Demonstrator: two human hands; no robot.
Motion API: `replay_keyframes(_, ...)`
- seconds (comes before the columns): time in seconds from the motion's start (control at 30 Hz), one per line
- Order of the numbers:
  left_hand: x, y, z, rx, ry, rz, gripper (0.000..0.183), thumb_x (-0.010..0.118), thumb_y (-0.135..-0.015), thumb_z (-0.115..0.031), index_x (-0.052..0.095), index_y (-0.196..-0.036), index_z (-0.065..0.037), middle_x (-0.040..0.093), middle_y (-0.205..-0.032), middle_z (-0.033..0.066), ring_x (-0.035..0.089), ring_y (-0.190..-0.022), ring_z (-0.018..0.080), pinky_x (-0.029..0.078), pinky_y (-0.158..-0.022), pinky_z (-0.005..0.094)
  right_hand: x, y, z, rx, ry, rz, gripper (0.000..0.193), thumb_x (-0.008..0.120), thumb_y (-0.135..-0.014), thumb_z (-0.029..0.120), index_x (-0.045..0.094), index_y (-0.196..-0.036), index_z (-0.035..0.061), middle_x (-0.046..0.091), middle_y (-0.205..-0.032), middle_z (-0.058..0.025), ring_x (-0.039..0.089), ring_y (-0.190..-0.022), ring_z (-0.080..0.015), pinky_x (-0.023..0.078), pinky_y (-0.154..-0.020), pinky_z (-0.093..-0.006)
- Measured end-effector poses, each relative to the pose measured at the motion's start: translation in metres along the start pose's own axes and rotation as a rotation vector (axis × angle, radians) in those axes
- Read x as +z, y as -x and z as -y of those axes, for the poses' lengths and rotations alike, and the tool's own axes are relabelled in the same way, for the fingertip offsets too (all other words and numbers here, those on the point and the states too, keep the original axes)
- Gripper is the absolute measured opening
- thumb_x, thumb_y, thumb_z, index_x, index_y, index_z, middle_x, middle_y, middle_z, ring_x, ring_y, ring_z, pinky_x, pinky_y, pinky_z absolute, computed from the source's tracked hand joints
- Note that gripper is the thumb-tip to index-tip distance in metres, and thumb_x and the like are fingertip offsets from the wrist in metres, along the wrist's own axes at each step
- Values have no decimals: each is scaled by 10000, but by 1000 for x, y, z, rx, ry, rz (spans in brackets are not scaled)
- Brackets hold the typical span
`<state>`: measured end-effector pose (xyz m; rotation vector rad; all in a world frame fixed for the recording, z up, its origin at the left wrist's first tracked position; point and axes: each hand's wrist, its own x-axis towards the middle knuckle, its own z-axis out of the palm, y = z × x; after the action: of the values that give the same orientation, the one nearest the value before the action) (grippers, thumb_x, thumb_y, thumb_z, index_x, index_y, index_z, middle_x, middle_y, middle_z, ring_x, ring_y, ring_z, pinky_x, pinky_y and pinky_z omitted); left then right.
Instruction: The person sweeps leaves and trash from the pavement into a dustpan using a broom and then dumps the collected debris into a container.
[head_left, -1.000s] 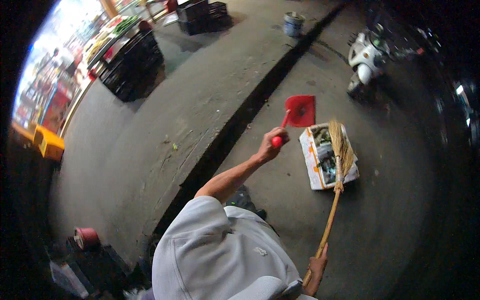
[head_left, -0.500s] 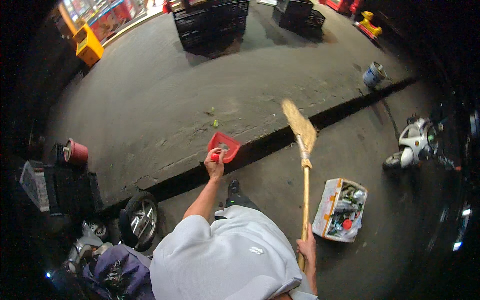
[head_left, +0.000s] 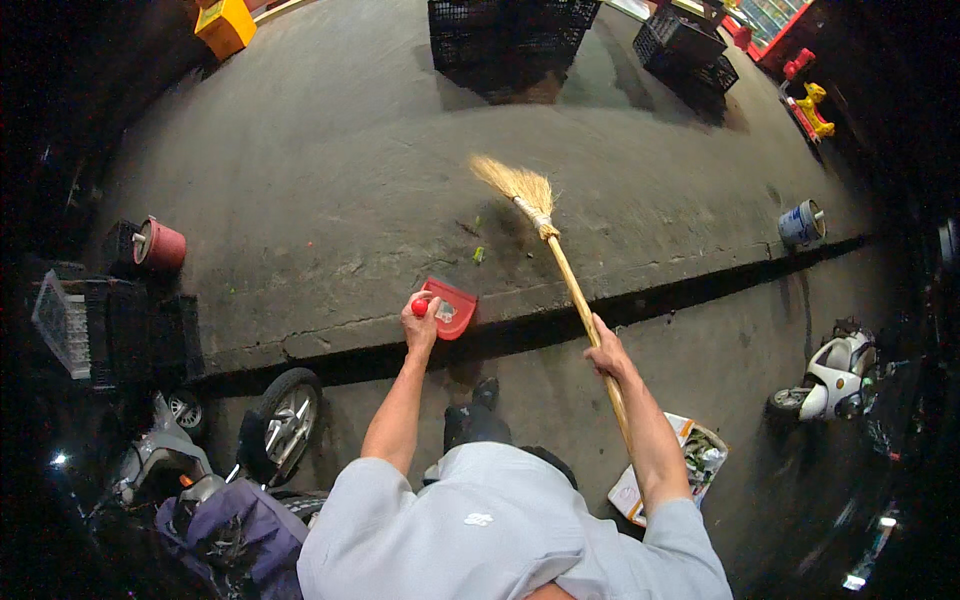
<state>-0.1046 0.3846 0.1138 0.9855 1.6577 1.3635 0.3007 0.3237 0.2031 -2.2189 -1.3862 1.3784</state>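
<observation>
My left hand (head_left: 418, 325) is closed round the red handle of a dustpan (head_left: 458, 318), which sits at the raised pavement's edge. A small pale patch shows inside the pan. My right hand (head_left: 608, 352) grips the wooden stick of a straw broom (head_left: 567, 272). Its bristles fan out over the pavement, ahead and to the right of the pan; whether they touch the ground I cannot tell. Between pan and bristles lies a yellow-green scrap (head_left: 478, 255), with a few darker bits close to it.
A step (head_left: 520, 335) crosses in front of my feet. A foam box (head_left: 630, 492) of refuse stands by my right arm. A motorcycle wheel (head_left: 290, 415) is at left, a white scooter (head_left: 835, 380) at right. Black crates (head_left: 510, 35) and a paint bucket (head_left: 802, 222) stand on the pavement.
My right hand has come forward from beside my body, and the broom head has swung left over the pavement. My left hand keeps hold of the dustpan, now tilted differently. The view has shifted.
</observation>
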Motion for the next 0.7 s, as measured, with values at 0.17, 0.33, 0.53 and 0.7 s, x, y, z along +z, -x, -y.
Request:
replay_keyframes(0.17,13,-40,-14,-13,-75,18,181,718,-859,-111,669,-1007,-19,692,-864,41,654,-767,138,524,-692,301,24,-72,38,143,248,134,865,555,-786,41,217,-1568,190,636,-812,-168,599,-600,-245,478,-522,-386)
replay_keyframes(0.33,31,-46,-28,-125,42,39,155,709,-863,-146,652,-955,-36,601,-766,-3,548,-661,98,464,-630,279,29,6,2,102,482,316,882,538,-834,61,86,-1576,213,667,-940,-285,690,-755,-367,542,-638,-456)
replay_keyframes(0.53,56,-54,-10,12,-50,16,146,712,-844,-142,660,-933,-40,612,-784,0,565,-706,123,473,-679,294,-17,154,-30,140,421,508,943,591,-807,89,79,-1585,241,662,-817,-227,656,-621,-286,531,-584,-421)
replay_keyframes(0.7,61,-37,-21,-7,-28,11,111,715,-818,-93,663,-905,-47,631,-751,28,579,-713,150,479,-704,322,-33,231,-83,84,115,476,994,673,-770,54,140,-1586,248,617,-789,-132,590,-575,-197,513,-538,-353)
